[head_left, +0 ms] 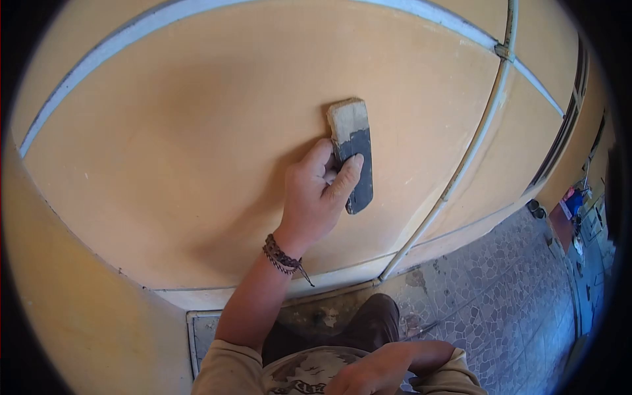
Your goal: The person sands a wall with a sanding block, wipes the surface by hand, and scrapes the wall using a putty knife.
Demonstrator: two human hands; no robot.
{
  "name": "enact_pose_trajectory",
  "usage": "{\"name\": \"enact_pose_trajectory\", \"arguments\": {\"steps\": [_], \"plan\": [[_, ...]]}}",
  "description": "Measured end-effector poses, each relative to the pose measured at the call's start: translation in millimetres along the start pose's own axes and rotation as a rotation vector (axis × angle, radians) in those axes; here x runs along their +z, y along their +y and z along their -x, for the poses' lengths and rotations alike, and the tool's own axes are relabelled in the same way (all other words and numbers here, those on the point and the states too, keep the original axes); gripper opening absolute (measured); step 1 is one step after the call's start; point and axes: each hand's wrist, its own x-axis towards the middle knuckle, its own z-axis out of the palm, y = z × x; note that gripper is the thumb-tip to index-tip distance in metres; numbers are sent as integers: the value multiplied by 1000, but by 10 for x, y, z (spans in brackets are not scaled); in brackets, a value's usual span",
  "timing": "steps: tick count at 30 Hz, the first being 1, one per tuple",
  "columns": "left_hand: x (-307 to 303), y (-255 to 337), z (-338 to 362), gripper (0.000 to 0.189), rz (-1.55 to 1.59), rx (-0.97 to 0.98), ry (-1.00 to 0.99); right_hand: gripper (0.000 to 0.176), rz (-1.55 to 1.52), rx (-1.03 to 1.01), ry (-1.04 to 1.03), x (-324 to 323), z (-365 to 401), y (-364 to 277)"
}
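Observation:
My left hand [311, 189] grips a flat, worn sanding block [352, 125], pale and rough at its upper end and dark grey lower down. The thumb lies across the dark part, with the fingers curled behind its left edge. Held lengthwise, the block is close against the peach-coloured wall [217, 131], where the arm casts a soft shadow. A braided bracelet [282, 258] circles my left wrist. Down at the bottom edge, my right hand [368, 376] is in front of my printed shirt [306, 372], its fingers mostly cut off by the frame.
A thin pipe [471, 155] runs down the wall to the right of the block. Pale blue strips [125, 36] cross the wall higher up. Patterned stone tiles [487, 289] cover the floor on the right, with assorted items [574, 201] further along.

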Motion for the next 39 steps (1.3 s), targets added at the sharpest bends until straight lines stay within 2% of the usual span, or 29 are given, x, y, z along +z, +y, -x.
{"name": "enact_pose_trajectory", "arguments": {"steps": [2,4,6,7,9,10,13,16,20,26,30,34,36,39], "plan": [[31,34,-4,22,29,12,28,30,225,-39,285,84,-7,-107],[32,10,-4,23,-36,33,34,18,206,-23,812,190,4,-201],[-16,-26,-8,25,-127,67,31,29,227,-184,909,176,-3,-192],[-4,-24,-8,26,-136,79,44,32,194,-246,927,162,-53,-220],[39,-59,-9,28,19,26,70,34,13,-360,776,43,-149,-293],[42,-15,23,24,51,63,3,33,-44,-364,725,40,-187,-299],[-1,79,-6,22,122,134,-99,30,-62,-281,720,276,-186,-257],[34,77,41,23,111,74,-61,27,-76,-243,696,376,-142,-232],[181,109,159,22,33,156,8,24,-83,-213,663,382,-110,-208],[-17,-88,-22,22,64,208,-81,18,-41,-166,659,387,-127,-242],[-47,-82,-20,21,69,206,-88,15,-36,-149,658,398,-135,-264],[91,60,43,21,-19,88,47,12,-69,-143,631,386,-172,-214],[205,76,112,21,0,88,93,10,-80,-139,625,319,-187,-170],[106,-27,133,22,127,113,-10,9,-64,-103,739,148,-136,-150]]}}
